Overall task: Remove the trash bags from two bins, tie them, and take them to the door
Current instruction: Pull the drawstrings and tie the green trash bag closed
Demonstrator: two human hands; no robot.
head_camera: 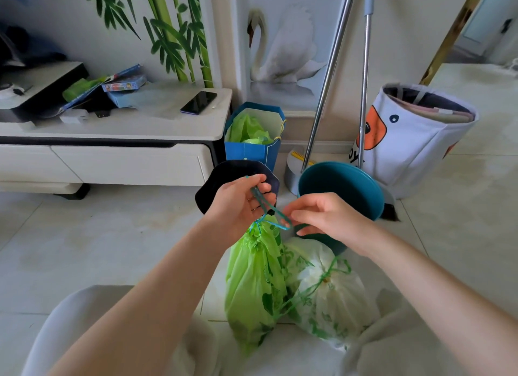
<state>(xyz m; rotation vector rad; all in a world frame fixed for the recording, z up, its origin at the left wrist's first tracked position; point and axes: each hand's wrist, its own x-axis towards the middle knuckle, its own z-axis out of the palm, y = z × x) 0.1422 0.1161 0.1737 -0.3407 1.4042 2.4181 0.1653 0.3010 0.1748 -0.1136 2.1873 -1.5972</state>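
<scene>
Head view is showing me both hands working above the floor tiles, and I am reading this as the tying step on the second bag. My left hand (242, 200) is pinching the teal drawstring (263, 202) up high, so the green bag (253, 280) is hanging from it with its neck already gathered. My right hand (322, 216) is gripping the other end of that loop between thumb and fingertips, pulling it sideways.

Just beside the green bag, touching it, the white bag (328, 294) is lying on the floor with its cord already cinched and knotted, so I judge that one finished. The teal bin (340, 190) is standing behind my right hand and looking unlined; a dark bin (236, 176) is sitting behind my left hand, its inside too dark to tell.

So both bags seem to be out. What I am seeing as left: finishing this knot, then carrying both bags to the door.
</scene>
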